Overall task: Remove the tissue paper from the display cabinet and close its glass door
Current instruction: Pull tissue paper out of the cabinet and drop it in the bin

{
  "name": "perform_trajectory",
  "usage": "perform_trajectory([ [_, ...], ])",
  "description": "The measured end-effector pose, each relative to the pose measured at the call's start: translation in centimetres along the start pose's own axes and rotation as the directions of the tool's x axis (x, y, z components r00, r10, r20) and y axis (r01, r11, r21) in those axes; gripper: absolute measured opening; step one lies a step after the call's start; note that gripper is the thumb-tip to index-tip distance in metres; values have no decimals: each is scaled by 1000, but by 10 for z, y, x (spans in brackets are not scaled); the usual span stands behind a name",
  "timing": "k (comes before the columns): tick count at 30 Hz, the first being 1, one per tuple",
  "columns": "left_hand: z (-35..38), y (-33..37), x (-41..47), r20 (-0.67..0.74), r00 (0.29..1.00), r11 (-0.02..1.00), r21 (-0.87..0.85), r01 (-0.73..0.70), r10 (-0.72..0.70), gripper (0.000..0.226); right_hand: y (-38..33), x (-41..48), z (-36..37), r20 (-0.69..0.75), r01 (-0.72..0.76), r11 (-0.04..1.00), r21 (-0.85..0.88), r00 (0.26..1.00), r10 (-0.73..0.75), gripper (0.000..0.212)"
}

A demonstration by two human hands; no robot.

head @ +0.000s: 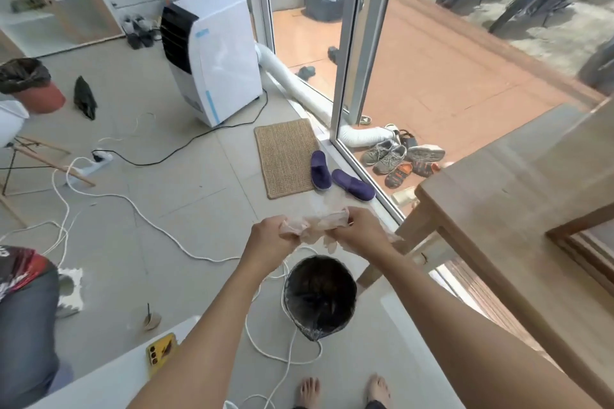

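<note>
A black-lined bin stands on the tiled floor among white cords — beyond it a woven doormat, two purple slippers and a white air cooler.

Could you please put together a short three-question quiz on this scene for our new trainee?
1. True or false: both hands hold the tissue paper.
2. What stands on the floor right below the hands? A) the bin lined with a black bag B) the woven doormat C) the white air cooler
3. Fill in: the pair of purple slippers lies beside the ____.

Key
1. True: the left hand and right hand each have a grip on the crumpled paper.
2. A
3. doormat
</note>
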State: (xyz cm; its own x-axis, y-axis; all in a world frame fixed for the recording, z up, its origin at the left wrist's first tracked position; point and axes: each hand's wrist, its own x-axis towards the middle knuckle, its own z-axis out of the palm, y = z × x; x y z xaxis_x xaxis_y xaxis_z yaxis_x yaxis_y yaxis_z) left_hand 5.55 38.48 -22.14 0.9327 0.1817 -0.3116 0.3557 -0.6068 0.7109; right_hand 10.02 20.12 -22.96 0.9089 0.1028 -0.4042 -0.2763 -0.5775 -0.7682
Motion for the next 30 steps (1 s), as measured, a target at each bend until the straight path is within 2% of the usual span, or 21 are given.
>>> perform_trajectory([
  [3, 30, -33, 15, 26, 994, 994, -33, 109, -108, 22, 38, 27, 22, 107, -44, 999, 15, 993, 42, 16],
  [6, 65, -69, 31, 56, 983, 984, -18, 175, -174, 17, 80, 56, 49, 180, -105, 994, 15, 978, 101, 21],
  [9, 104, -110, 49, 97, 964, 968, -15, 252, -249, 14, 131, 85, 83, 238, -208, 978, 35, 952, 194, 20],
  [12, 151, -162, 69, 149, 925, 930, -65, 362, -350, 11, 181, 110, 117, 246, -299, 953, 47, 928, 279, 12],
  [15, 211, -238, 95, 208, 877, 879, -119, 462, -433, 26, 225, 130, 147, 265, -395, 914, 91, 894, 360, 15],
  [17, 237, -260, 105, 231, 845, 843, -142, 519, -482, 32, 253, 143, 164, 271, -463, 880, 107, 865, 423, 13],
  [21, 263, -270, 114, 259, 801, 793, -164, 587, -540, 15, 301, 167, 195, 286, -568, 807, 161, 809, 513, 7],
  [23, 279, -285, 123, 255, 791, 777, -181, 603, -556, 14, 321, 179, 207, 299, -609, 768, 198, 784, 545, 24],
  [25, 295, -298, 134, 265, 774, 760, -176, 625, -575, 10, 337, 191, 214, 298, -630, 736, 246, 772, 561, 26],
  [28, 312, -308, 148, 307, 760, 745, -190, 639, -573, 5, 349, 203, 218, 293, -638, 727, 253, 767, 571, 45],
  [30, 318, -311, 154, 362, 761, 774, -146, 617, -538, 26, 351, 208, 217, 307, -621, 755, 210, 775, 553, 57],
])
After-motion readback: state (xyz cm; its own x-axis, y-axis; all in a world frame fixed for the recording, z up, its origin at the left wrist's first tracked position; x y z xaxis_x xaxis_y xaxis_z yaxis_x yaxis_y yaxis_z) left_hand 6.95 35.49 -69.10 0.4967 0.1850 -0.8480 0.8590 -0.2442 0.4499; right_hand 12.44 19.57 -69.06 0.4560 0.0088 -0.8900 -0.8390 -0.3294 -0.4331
